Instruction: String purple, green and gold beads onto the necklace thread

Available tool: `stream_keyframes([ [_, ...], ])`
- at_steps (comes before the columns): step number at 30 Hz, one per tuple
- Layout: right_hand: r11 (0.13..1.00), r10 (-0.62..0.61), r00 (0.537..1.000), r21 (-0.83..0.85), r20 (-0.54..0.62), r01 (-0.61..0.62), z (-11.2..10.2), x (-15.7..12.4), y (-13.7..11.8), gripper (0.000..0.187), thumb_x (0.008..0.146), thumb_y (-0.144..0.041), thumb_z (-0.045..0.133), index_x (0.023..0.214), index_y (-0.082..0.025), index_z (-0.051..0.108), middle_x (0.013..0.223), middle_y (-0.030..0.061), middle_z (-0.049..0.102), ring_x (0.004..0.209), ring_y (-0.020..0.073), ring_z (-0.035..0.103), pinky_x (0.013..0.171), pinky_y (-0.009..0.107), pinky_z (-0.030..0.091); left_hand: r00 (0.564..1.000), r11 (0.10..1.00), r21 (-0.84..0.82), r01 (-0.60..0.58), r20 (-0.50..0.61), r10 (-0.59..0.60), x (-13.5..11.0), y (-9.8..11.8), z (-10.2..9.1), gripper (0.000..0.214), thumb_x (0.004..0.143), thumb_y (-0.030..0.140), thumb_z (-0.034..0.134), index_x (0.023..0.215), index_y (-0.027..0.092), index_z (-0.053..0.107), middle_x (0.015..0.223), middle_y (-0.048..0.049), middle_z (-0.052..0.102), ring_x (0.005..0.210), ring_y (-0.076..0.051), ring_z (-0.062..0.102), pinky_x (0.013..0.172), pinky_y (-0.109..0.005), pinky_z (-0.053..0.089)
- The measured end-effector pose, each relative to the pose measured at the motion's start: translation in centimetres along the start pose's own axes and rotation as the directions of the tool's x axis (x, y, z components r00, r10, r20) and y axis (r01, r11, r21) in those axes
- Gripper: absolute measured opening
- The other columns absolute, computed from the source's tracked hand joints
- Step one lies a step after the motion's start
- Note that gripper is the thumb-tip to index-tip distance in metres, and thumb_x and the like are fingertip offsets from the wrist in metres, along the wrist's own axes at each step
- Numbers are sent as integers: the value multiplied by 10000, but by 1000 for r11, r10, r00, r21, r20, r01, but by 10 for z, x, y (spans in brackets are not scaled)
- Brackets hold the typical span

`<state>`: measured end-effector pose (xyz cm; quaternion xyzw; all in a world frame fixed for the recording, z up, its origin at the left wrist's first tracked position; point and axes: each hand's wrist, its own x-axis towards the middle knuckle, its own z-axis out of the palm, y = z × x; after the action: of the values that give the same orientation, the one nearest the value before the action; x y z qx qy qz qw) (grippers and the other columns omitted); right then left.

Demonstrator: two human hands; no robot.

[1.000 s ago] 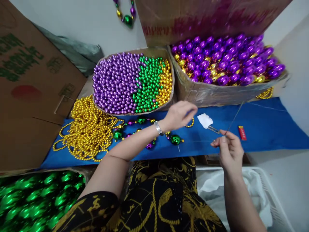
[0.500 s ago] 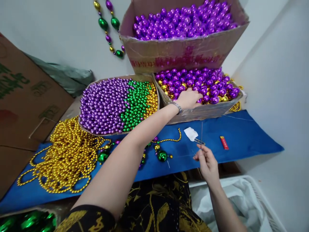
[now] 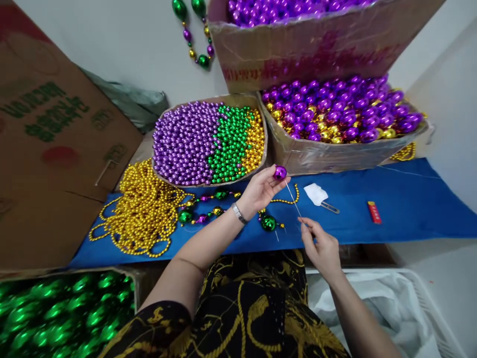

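Note:
Between the fingertips of my left hand (image 3: 263, 189) is a large shiny purple bead (image 3: 279, 172), held above the blue cloth. My right hand (image 3: 319, 246) pinches a long thin needle (image 3: 293, 200), whose upper end points up to the purple bead. Whether the tip is inside the bead I cannot tell. On the cloth below my left hand lies a partly strung necklace (image 3: 219, 195) of green, purple and gold beads, partly hidden by my forearm. A large green bead (image 3: 268, 223) rests near its end, close to my right hand.
Behind my hands stand a box of small purple, green and gold beads (image 3: 265, 149) and a box of larger purple and gold ones (image 3: 309, 154). Gold bead strands (image 3: 145, 214) lie left. A white scrap (image 3: 315, 194) and a red packet (image 3: 374, 213) lie right on the blue cloth (image 3: 421, 199).
My left hand has come out of the purple-and-gold bead box and now holds a purple bead by the needle. My right hand still grips the needle, now tilted left. The view has dipped.

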<state>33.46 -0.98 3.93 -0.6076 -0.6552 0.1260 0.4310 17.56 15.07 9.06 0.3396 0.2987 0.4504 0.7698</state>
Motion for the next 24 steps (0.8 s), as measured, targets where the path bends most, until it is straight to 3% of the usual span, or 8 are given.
stream_keyframes([
  [4,996,-94,995,-8,42,94,8,-2,-5,213,964,-247,500,1134,-230,627,1005,44,735,742,157,705,729,262,568,996,998,-59,-21,-82,16,-13,-3,-15,201,864,367,652,880,175,596,924,-43,710,977,-187,691,968,-414,549],
  [10,989,-143,989,-43,49,145,12,-1,-11,217,965,-232,501,1144,-221,624,1018,48,735,778,167,712,745,268,571,997,989,-146,-27,-81,15,-25,0,-23,163,847,319,669,886,177,599,906,-18,707,915,-155,697,980,-398,541],
  [16,989,-135,989,-57,59,139,14,-2,-15,226,963,-232,506,1156,-227,623,1016,43,735,770,165,714,767,265,571,996,996,-51,-73,-49,71,-35,1,-26,261,808,358,718,958,174,610,972,-45,700,944,-191,696,974,-425,535],
  [24,987,-144,988,-63,54,148,22,0,-18,220,972,-236,492,1139,-199,629,1015,51,736,759,150,712,755,235,558,996,993,-100,-58,62,65,-55,-4,-25,375,738,273,794,1060,161,639,990,-49,685,921,-195,700,888,-371,549],
])
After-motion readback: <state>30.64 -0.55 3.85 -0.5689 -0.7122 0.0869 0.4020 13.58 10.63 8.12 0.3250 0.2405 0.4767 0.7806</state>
